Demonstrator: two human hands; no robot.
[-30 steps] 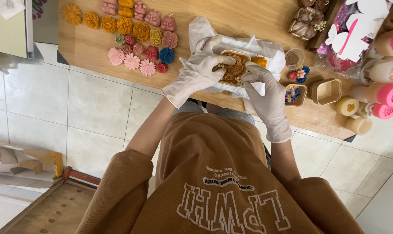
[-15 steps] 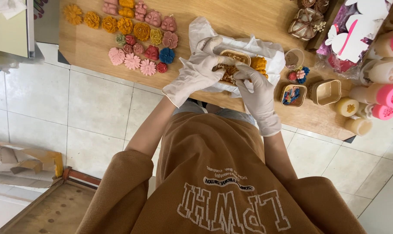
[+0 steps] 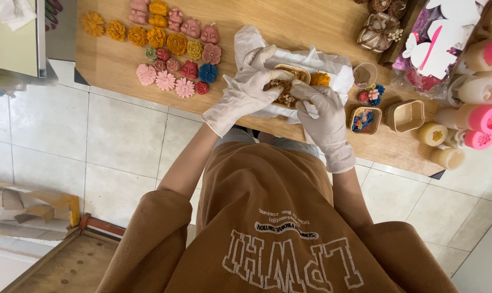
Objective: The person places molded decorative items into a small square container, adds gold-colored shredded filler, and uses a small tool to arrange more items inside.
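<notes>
Both my hands wear white gloves and meet over a small gold tin (image 3: 289,87) filled with brownish bits, which lies on crumpled white paper (image 3: 333,70) on the wooden table (image 3: 116,65). My left hand (image 3: 246,89) grips the tin's left side, fingers curled over its rim. My right hand (image 3: 322,114) holds its right side, fingertips pressing into the filling. An orange flower piece (image 3: 320,79) lies just beyond the tin on the paper.
Several coloured flower-shaped pieces (image 3: 170,46) lie in rows at the table's left. To the right stand two small gold tins (image 3: 365,119) (image 3: 406,115), a clear cup (image 3: 364,75), pink and cream candles (image 3: 474,125) and a packaged white cutout (image 3: 436,43). Tiled floor lies below the table edge.
My right hand has moved up from the near edge of the paper onto the tin. The left hand stays on the tin.
</notes>
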